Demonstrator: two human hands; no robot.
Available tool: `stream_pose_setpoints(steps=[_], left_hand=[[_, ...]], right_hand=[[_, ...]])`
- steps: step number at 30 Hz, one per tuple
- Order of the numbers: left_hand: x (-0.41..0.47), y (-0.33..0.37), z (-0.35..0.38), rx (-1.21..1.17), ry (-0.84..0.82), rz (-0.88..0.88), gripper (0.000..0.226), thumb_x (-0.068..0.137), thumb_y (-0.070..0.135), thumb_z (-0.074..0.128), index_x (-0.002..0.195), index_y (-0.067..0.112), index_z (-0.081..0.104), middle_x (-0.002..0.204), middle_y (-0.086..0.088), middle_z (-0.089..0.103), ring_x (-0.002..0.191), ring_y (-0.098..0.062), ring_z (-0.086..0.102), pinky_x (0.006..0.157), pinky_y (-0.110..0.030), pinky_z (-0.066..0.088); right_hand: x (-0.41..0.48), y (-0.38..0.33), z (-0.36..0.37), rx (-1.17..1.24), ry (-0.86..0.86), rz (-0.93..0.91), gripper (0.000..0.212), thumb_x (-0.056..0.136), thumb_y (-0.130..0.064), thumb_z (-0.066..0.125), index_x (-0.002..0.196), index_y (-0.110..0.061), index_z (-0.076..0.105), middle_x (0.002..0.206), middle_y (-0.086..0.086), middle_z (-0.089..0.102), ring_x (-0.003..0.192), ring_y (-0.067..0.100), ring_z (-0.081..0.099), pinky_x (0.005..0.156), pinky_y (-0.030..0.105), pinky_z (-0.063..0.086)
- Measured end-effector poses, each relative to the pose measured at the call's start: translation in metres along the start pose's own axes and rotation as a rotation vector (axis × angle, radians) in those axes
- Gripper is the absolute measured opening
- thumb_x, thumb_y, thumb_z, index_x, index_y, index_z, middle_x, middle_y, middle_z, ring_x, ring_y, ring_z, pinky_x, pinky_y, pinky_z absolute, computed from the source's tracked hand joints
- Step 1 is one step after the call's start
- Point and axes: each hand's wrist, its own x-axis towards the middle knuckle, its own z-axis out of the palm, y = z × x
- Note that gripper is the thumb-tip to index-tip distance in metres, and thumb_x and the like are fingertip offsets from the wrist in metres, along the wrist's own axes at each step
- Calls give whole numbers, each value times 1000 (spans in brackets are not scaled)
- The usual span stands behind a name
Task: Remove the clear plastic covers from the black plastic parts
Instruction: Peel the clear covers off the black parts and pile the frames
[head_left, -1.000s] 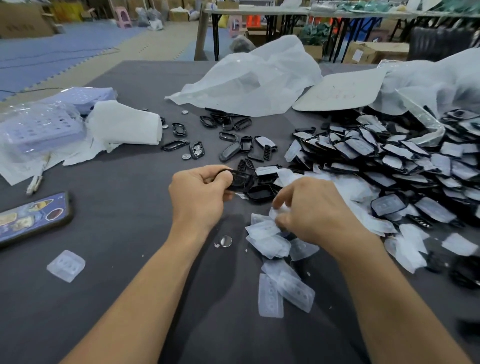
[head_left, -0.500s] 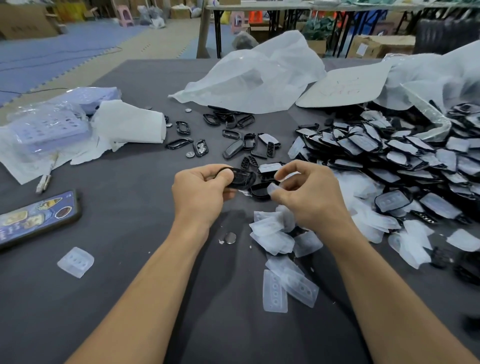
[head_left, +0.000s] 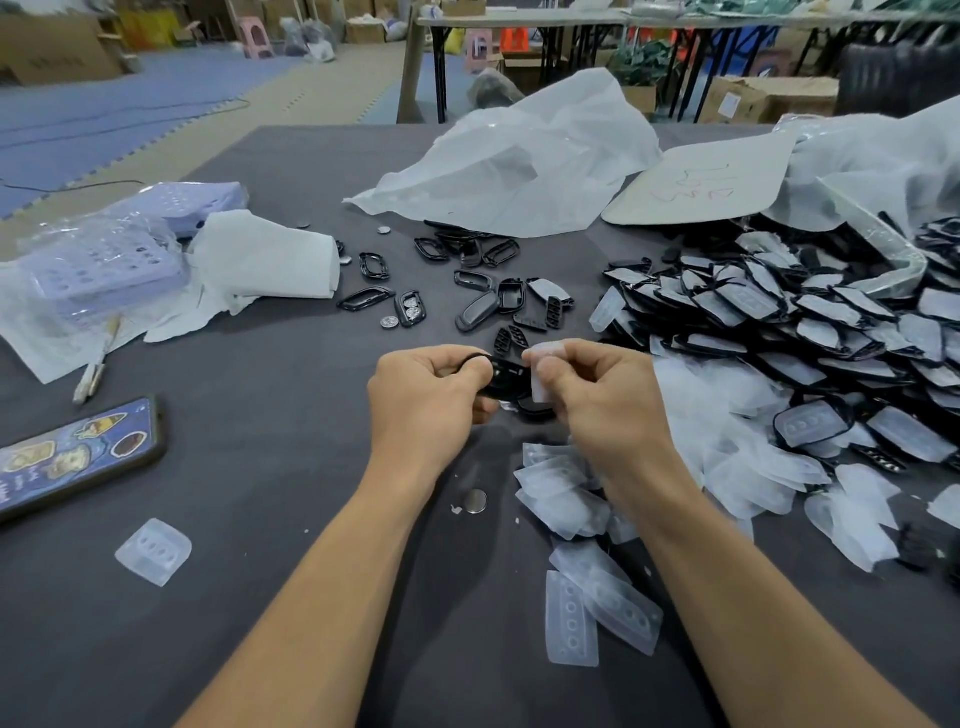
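Note:
My left hand (head_left: 428, 395) grips a black plastic part (head_left: 506, 376) just above the table's middle. My right hand (head_left: 597, 395) pinches a clear plastic cover (head_left: 540, 371) between thumb and forefinger at the part's right end. Whether the cover still sits on the part is hidden by my fingers. A big heap of covered black parts (head_left: 810, 322) lies to the right. Loose clear covers (head_left: 576, 519) lie below my right hand, with more of them (head_left: 597, 618) nearer me.
Bare black parts (head_left: 488, 296) and coin cells (head_left: 389, 322) are scattered behind my hands. A phone (head_left: 78, 457) lies at the left, a single clear cover (head_left: 154, 552) near it. White bags (head_left: 519, 171), a cardboard sheet (head_left: 701, 182) and wrapped lilac trays (head_left: 98, 265) lie further back.
My right hand rose from the loose covers on the table to the black part in my left hand and now pinches a clear cover at it. My left hand stayed put.

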Motion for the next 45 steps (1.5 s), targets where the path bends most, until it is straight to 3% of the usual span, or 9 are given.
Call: stream_pose_setpoints(steps=[3, 15, 23, 25, 30, 34, 37, 42, 45], left_hand=[[0, 0, -1, 9, -6, 6, 20, 89, 10, 73, 76, 23, 81, 70, -2, 78, 58, -19, 74, 57, -27, 59], [-3, 1, -2, 10, -29, 6, 17, 90, 9, 73, 81, 21, 82, 72, -2, 79, 56, -16, 73, 55, -24, 57], [-8, 1, 6, -46, -108, -48, 15, 90, 7, 74, 82, 16, 83, 72, -9, 78, 56, -18, 71, 57, -27, 58], [-9, 1, 7, -75, -140, -60, 17, 90, 6, 73, 82, 16, 84, 71, -12, 77, 55, -17, 69, 57, -26, 57], [-8, 1, 3, -129, -83, -69, 20, 89, 2, 73, 78, 14, 84, 69, -15, 76, 51, -17, 63, 53, -25, 56], [-8, 1, 2, -121, -123, -22, 28, 90, -1, 70, 77, 19, 85, 72, -20, 75, 51, -18, 61, 54, -27, 56], [-9, 2, 2, -87, -167, 33, 24, 90, 0, 71, 81, 18, 85, 73, -19, 75, 53, -17, 62, 54, -27, 55], [-8, 4, 1, -101, -198, 88, 21, 91, -1, 71, 87, 14, 85, 74, -18, 77, 53, -15, 62, 55, -24, 55], [-9, 4, 3, -120, -208, 66, 16, 94, 3, 71, 92, 13, 84, 75, -14, 78, 55, -14, 66, 56, -23, 56]], right_hand=[[1, -2, 1, 186, -38, 69, 21, 99, -6, 64, 84, -14, 75, 53, -7, 55, 43, 2, 41, 44, 14, 35], [0, -10, -6, 290, 23, 154, 15, 86, -8, 79, 74, -17, 81, 64, 0, 64, 52, 3, 50, 52, 15, 45], [-9, 1, 1, -594, 348, -522, 5, 85, -21, 81, 89, -24, 82, 85, -10, 74, 81, 15, 64, 76, 32, 52], [-10, 3, 7, -580, 216, -479, 8, 87, -18, 79, 92, -23, 83, 89, -9, 73, 81, 15, 67, 75, 38, 56], [-5, 3, 10, -335, 23, -298, 15, 92, -15, 74, 95, -25, 83, 87, -21, 72, 88, -5, 64, 78, 6, 45], [2, -1, 1, -57, 12, -98, 14, 87, -13, 78, 86, -26, 83, 69, -8, 75, 58, 4, 63, 62, 19, 51], [1, -5, -3, 39, -24, -22, 13, 78, -14, 87, 80, -25, 82, 72, -3, 76, 65, 12, 69, 64, 26, 56], [0, -3, -4, -236, 19, -82, 16, 73, -39, 84, 85, -47, 77, 71, -22, 72, 64, -2, 65, 60, 15, 49], [-4, -3, -3, -168, 45, -101, 13, 79, -32, 84, 82, -43, 77, 70, -18, 74, 67, 1, 69, 64, 21, 56]])
